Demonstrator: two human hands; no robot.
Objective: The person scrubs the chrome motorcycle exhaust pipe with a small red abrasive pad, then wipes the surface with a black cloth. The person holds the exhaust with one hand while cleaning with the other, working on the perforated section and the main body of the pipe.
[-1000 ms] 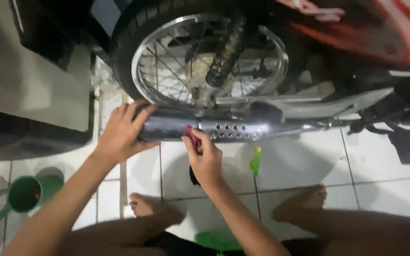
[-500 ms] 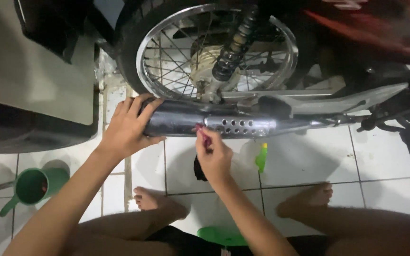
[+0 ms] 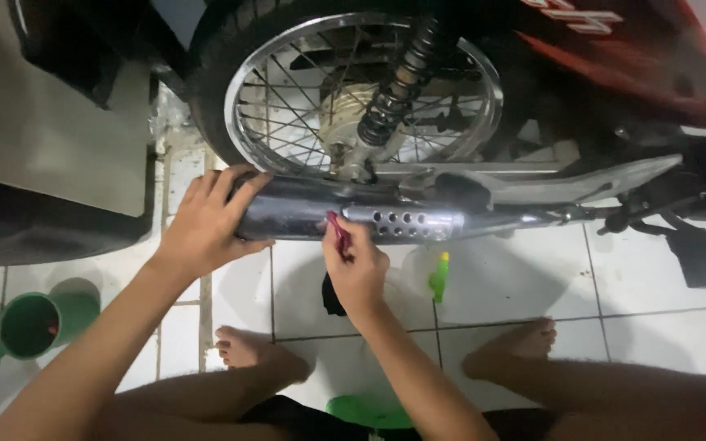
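Work in hand: wiping/polishing the motorcycle exhaust pipe [image 3: 304, 214], which runs horizontally just below the rear wheel [image 3: 361, 90], above the white tile floor [image 3: 631, 278].

Progress, judged from how things lie: mid-job. The chrome heat shield [image 3: 406, 224] w/ its row of small holes reflects light along its right part; the dark muffler body on the left looks duller, though the lighting is dim so I can't tell for sure whether that's dirt or just shadow. Rubbing sits at the shield's left end, so the stretch toward the footpeg [image 3: 696, 253] and the muffler's rear end prob. remain.

Left hand [image 3: 206, 224]: fingers spread fairly wide, draped over the top of the muffler's rear end, palm against it — bracing, not pinching.

Right hand [image 3: 359, 269]: fingers curled tight, narrow, pinching a small red item [image 3: 338, 231] (cloth or pad, too small to tell) pressed to the pipe at the shield's edge.

Nearby: green bottle [image 3: 440, 276] on the floor under the pipe, green mug [image 3: 30, 327] far left, bare feet on tiles.
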